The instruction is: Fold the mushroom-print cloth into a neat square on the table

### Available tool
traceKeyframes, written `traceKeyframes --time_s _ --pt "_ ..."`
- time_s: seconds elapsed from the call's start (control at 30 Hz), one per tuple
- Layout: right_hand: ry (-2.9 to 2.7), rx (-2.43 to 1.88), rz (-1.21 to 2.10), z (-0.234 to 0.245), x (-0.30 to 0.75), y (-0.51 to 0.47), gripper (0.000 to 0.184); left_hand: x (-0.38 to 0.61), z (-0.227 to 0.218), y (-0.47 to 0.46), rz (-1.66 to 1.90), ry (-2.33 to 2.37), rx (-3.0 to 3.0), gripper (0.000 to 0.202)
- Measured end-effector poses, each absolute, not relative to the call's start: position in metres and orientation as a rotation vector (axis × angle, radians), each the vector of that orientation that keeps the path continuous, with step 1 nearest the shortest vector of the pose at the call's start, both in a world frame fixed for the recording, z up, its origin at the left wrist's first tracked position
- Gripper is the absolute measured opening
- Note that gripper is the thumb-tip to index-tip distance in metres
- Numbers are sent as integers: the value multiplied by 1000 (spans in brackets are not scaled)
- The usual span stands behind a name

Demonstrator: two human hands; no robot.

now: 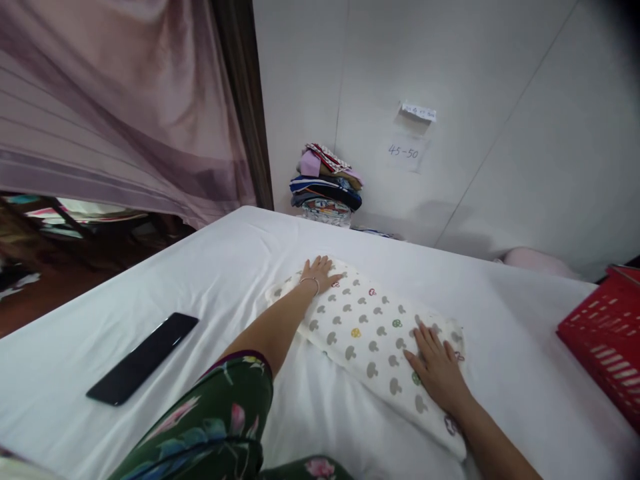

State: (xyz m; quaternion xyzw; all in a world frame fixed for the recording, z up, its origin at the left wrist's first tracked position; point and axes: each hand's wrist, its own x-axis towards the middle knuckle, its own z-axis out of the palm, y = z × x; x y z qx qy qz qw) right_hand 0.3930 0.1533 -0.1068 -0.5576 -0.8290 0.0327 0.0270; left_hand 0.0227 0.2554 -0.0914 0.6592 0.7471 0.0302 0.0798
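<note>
A white cloth garment (pixel 359 320) printed with grey mushroom shapes and a few coloured ones lies flattened and folded on the white bed sheet (pixel 220 267). My left hand (pixel 320 272), with a thin bracelet at the wrist, rests on its far left end, fingers spread. On the right end of the cloth lies my right hand (pixel 436 363), palm down with the fingers apart. Neither hand grips the fabric. How the cloth is folded underneath is hidden.
A black phone (pixel 144 359) lies on the sheet at left. A red plastic basket (pixel 607 333) stands at the right edge. Behind the bed, a stack of folded clothes (pixel 327 183) sits against the wall, near a paper sign (pixel 406 152) reading 45-50. A pinkish curtain (pixel 150 100) hangs at left.
</note>
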Motion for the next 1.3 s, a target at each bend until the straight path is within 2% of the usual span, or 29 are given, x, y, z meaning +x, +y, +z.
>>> traceKeyframes --time_s 0.1,0.2,0.4,0.6,0.73,0.87,0.97,1.1,1.3 --pt "-2532 -1791 209 -94 391 167 65 23 -94 256 95 2243 1982 78" --pt "-2458 -1825 97 -86 394 192 64 23 -95 256 104 2251 1989 78" --pt "-2412 -1977 58 -107 411 223 67 22 -95 254 113 2252 1963 81" --pt "-2371 -2014 136 -90 400 218 64 28 -76 256 73 2230 1887 77" --pt "-2404 -1792 128 -77 381 186 63 25 -64 243 84 2163 1971 76" --pt "-2573 -1589 236 -94 369 151 66 15 -76 216 121 2119 2103 75" --pt "-2598 -1604 290 -97 366 144 67 11 -79 208 105 2126 2028 69" --pt "-2536 -1669 490 -76 369 134 64 4 -68 206 184 2192 1918 55" --pt "-2714 -1380 504 -75 368 78 62 -21 -63 173 328 2422 1612 58"
